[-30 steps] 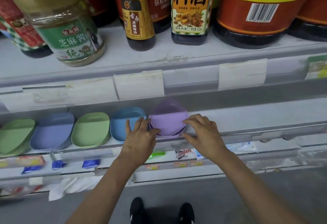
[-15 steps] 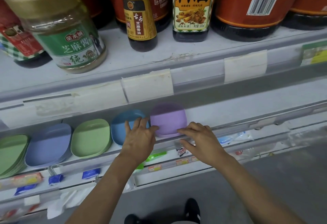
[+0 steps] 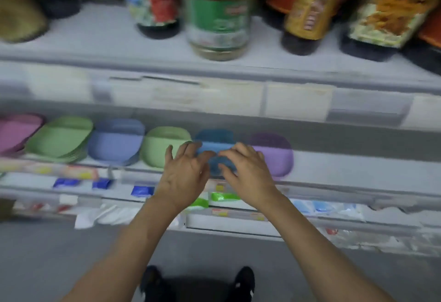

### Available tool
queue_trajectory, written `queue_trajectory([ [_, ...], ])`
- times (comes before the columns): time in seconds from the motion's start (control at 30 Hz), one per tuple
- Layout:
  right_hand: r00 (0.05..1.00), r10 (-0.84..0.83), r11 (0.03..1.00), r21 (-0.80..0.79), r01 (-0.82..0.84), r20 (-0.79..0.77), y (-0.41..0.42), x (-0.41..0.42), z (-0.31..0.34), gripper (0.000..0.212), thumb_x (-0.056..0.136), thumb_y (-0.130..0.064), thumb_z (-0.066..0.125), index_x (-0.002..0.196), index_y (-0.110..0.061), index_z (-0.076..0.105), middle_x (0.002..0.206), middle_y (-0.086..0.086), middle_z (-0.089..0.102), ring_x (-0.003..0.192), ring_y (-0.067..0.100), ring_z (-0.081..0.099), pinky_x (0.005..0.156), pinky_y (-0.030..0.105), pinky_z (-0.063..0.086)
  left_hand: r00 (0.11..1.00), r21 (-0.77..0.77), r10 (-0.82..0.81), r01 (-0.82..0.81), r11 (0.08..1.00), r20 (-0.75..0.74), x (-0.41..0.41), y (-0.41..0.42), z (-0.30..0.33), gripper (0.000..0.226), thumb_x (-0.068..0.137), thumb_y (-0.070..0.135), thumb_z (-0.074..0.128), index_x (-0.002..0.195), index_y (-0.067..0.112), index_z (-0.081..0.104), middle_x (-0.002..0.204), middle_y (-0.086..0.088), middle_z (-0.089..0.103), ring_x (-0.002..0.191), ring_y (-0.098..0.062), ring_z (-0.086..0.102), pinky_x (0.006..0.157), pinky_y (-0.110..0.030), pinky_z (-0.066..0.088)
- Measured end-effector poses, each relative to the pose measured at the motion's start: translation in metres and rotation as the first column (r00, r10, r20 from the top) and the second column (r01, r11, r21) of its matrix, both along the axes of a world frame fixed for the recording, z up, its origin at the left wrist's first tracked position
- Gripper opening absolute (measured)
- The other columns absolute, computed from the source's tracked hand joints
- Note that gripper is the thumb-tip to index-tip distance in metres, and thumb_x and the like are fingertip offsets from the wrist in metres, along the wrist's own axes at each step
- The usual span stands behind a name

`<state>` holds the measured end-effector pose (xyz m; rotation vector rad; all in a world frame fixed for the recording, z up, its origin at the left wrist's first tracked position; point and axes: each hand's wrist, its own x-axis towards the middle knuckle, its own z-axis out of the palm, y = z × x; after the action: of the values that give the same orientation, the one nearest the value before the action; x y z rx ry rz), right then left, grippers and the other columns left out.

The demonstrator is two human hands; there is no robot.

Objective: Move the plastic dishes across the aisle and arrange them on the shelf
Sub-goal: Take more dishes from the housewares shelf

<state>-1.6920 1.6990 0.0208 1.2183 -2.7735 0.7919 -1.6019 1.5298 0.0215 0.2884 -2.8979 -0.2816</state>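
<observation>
The frame is smeared by motion, so fine detail is lost; a row of plastic dishes lies along the pale grey lower shelf (image 3: 358,170), and the teal-blue oval plastic dish (image 3: 216,143) near the row's middle serves as the landmark; just right of it, touching or nearly so, sits the lilac oval plastic dish (image 3: 274,156); just left of it lies a pale green oval plastic dish (image 3: 164,145), then a periwinkle-blue oval stack (image 3: 114,142), a larger green oval stack (image 3: 59,139), and a pink oval dish (image 3: 16,130) furthest left; the left hand (image 3: 185,177) hovers at the blue dish's left front edge, fingers spread and only loosely bent, its grip holding nothing; the right hand (image 3: 248,173) covers the blue dish's right front edge, fingers spread and lightly curved, and whether they touch the dish cannot be told through the blur; above the blue dish, on the upper shelf, stands a green-labelled glass jar (image 3: 218,15) among dark bottles; below the dish, black shoes (image 3: 243,282) stand on the grey floor.
</observation>
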Motion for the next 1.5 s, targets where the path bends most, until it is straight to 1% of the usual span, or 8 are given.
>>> queue_trajectory([
  [0.17,0.96,0.28,0.959,0.057,-0.278,-0.023,-0.144,0.07,0.014,0.03,0.091,-0.043,0.054,0.118,-0.034,0.065,0.11,-0.007,0.054,0.107,0.023,0.054,0.085,0.043,0.044,0.941,0.073,0.322,-0.315,0.946,-0.106,0.129,-0.126,0.002,0.041,0.083,0.039,0.044,0.118,0.033,0.066,0.127,-0.007,0.063,0.116,-0.03,0.061,0.098,-0.062,0.042],
  [0.3,0.859,0.51,0.857,0.068,-0.511,0.034,-0.294,0.178,0.02,0.039,0.09,-0.05,0.045,0.12,-0.034,0.065,0.115,-0.007,0.054,0.111,0.021,0.052,0.089,0.044,0.042,0.797,0.133,0.594,-0.581,0.803,-0.105,0.28,-0.236,0.005,0.045,0.086,0.045,0.04,0.12,0.034,0.067,0.13,-0.006,0.063,0.116,-0.031,0.061,0.098,-0.058,0.044],
  [0.57,0.392,0.917,0.39,0.04,-0.92,0.07,-0.542,0.498,0.045,0.045,0.089,-0.054,0.045,0.123,-0.035,0.066,0.124,-0.004,0.055,0.115,0.024,0.054,0.093,0.045,0.043,0.324,0.122,0.946,-0.939,0.322,-0.001,0.621,-0.343,0.036,0.046,0.088,0.05,0.036,0.122,0.037,0.065,0.127,-0.002,0.064,0.115,-0.03,0.061,0.095,-0.051,0.045],
  [0.77,0.095,0.995,0.094,0.024,-0.995,0.014,-0.633,0.653,0.076,0.031,0.095,-0.044,0.061,0.124,-0.034,0.065,0.123,-0.004,0.054,0.118,0.022,0.053,0.095,0.045,0.044,0.039,0.126,0.996,-0.991,0.049,-0.083,0.757,-0.366,0.067,0.038,0.088,0.042,0.047,0.12,0.036,0.065,0.123,0.003,0.064,0.11,-0.026,0.06,0.093,-0.047,0.047],
  [0.97,-0.13,0.99,-0.129,-0.025,-0.991,0.059,-0.712,0.759,0.073,0.028,0.096,-0.047,0.059,0.123,-0.038,0.063,0.114,-0.009,0.054,0.109,0.016,0.058,0.094,0.043,0.044,-0.131,0.094,0.986,-0.988,-0.122,-0.1,0.837,-0.404,0.079,0.04,0.087,0.045,0.044,0.121,0.039,0.063,0.121,0.009,0.064,0.107,-0.022,0.062,0.09,-0.047,0.049],
  [1.17,-0.275,0.96,-0.273,-0.042,-0.961,0.057,-0.845,0.832,0.062,0.031,0.096,-0.048,0.057,0.125,-0.039,0.061,0.114,-0.01,0.053,0.11,0.015,0.057,0.096,0.043,0.042,-0.308,-0.002,0.946,-0.951,-0.309,-0.098,0.888,-0.514,0.085,0.038,0.087,0.044,0.048,0.122,0.04,0.062,0.12,0.014,0.063,0.11,-0.02,0.06,0.091,-0.044,0.045],
  [1.27,-0.316,0.945,-0.313,-0.048,-0.949,0.083,-0.929,0.867,0.07,0.032,0.097,-0.046,0.058,0.127,-0.037,0.062,0.115,-0.008,0.053,0.114,0.017,0.054,0.097,0.044,0.041,-0.36,0.013,0.929,-0.933,-0.36,-0.092,0.907,-0.589,0.087,0.041,0.087,0.045,0.043,0.124,0.039,0.062,0.122,0.014,0.062,0.113,-0.02,0.058,0.094,-0.046,0.044],
  [1.5,-0.384,0.911,-0.385,-0.024,-0.922,0.147,-1.096,0.928,0.08,0.032,0.097,-0.046,0.057,0.128,-0.037,0.061,0.119,-0.008,0.051,0.122,0.018,0.049,0.1,0.044,0.039,-0.46,0.085,0.887,-0.886,-0.455,-0.047,0.947,-0.747,0.088,0.035,0.093,0.037,0.059,0.127,0.042,0.058,0.126,0.015,0.06,0.12,-0.017,0.054,0.098,-0.045,0.04],
])
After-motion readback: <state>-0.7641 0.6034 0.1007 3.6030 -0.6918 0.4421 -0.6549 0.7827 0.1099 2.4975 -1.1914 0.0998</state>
